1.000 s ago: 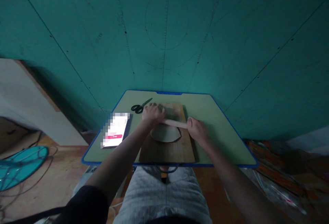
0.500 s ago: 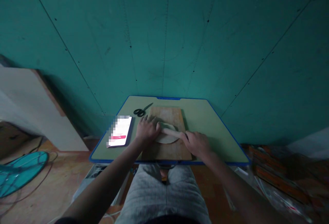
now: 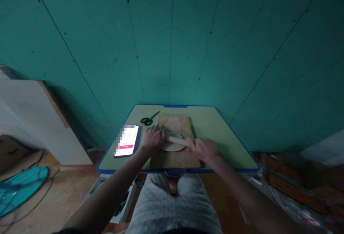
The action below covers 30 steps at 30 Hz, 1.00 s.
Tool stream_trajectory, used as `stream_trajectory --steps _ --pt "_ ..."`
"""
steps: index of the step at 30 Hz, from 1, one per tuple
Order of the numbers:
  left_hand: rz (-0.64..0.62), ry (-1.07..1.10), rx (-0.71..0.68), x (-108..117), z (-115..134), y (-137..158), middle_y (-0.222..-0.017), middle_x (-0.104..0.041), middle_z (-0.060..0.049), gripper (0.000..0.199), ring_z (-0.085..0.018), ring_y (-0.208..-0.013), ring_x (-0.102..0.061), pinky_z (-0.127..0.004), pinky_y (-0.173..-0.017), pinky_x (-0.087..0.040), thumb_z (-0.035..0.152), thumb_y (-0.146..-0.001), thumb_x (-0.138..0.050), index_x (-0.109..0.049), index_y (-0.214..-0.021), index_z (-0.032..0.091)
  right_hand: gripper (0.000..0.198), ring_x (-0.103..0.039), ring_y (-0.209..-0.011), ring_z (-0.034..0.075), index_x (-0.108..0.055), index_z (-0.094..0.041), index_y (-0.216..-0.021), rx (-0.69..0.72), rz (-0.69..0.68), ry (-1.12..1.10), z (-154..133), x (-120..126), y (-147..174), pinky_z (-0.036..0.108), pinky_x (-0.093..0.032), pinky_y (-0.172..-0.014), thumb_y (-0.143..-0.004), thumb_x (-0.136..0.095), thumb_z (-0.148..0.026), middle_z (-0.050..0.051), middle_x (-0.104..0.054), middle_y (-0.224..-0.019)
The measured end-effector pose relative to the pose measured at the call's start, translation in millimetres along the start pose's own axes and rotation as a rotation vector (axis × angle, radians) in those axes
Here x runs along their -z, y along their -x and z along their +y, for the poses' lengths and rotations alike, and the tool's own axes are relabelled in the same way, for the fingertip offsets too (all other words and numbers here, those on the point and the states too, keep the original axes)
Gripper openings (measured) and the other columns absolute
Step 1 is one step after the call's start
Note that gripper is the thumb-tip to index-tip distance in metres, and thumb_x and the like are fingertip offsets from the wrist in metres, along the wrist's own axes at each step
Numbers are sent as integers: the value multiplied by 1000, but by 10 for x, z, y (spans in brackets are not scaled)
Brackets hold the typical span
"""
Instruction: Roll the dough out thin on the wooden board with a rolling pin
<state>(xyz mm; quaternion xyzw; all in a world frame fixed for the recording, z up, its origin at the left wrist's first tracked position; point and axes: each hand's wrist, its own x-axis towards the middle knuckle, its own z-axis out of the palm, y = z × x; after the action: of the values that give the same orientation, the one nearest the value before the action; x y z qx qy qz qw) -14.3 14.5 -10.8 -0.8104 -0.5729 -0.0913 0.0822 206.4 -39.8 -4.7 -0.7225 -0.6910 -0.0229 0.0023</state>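
A pale rolling pin (image 3: 176,140) lies across a flat round of dough (image 3: 173,147) on the wooden cutting board (image 3: 174,161). My left hand (image 3: 154,139) is closed around the pin's left end, and my right hand (image 3: 203,148) grips its right end. Only the middle of the pin shows between my hands. The dough's far edge rises behind the pin, and its near edge lies flat on the board.
Black-handled scissors (image 3: 148,120) lie at the back left of the blue-edged table (image 3: 225,141). A phone (image 3: 128,141) with a lit screen is left of my left hand. A green wall (image 3: 172,47) stands directly behind the table. A white panel (image 3: 51,126) leans at left.
The camera view has tilted up slightly, so the table sits lower in the picture. Both hands keep hold of the rolling pin, which lies at slightly less of a slant over the dough.
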Motion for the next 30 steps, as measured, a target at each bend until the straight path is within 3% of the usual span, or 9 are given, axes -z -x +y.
stream_trajectory --steps 4,11,17,22,25,30 --pt "36 2 -34 -45 39 -140 -106 -70 -18 40 -32 -110 -61 -44 -87 -48 26 -97 -33 -71 -94 13 64 -70 -91 27 -76 -13 -94 -34 -11 -4 25 -8 -113 33 -48 -77 -100 -25 -53 19 -74 -93" --pt "16 37 15 -38 79 -363 -112 -69 -15 39 -30 -111 -59 -41 -89 -47 31 -96 -36 -70 -102 14 47 -69 -96 25 -72 -16 -111 -1 -73 23 102 91 -341 31 -47 -81 -99 -34 -40 17 -73 -102" --pt "-77 24 93 -75 90 -620 -111 -68 -14 41 -27 -103 -63 -37 -84 -49 34 -96 -34 -68 -109 13 51 -70 -93 25 -76 -14 -100 -157 0 -2 117 68 -596 30 -48 -81 -98 -31 -38 18 -74 -101" --pt "-103 63 79 -114 82 -736 -112 -67 -14 41 -26 -108 -60 -35 -85 -49 33 -97 -33 -67 -109 13 51 -70 -93 25 -76 -15 -99 -169 8 10 103 60 -716 31 -49 -78 -98 -29 -34 16 -74 -102" --pt "-79 67 67 -145 76 -730 -113 -66 -16 41 -28 -112 -57 -37 -87 -47 33 -96 -35 -66 -109 11 47 -68 -98 24 -73 -15 -105 -119 -39 53 112 76 -716 29 -47 -80 -98 -29 -29 16 -73 -107" --pt "-17 25 11 -137 85 -533 -115 -66 -17 41 -30 -114 -57 -39 -89 -46 33 -97 -35 -68 -105 11 37 -67 -97 25 -68 -17 -114 135 -103 189 158 26 -557 30 -47 -77 -95 -37 -22 16 -71 -107"
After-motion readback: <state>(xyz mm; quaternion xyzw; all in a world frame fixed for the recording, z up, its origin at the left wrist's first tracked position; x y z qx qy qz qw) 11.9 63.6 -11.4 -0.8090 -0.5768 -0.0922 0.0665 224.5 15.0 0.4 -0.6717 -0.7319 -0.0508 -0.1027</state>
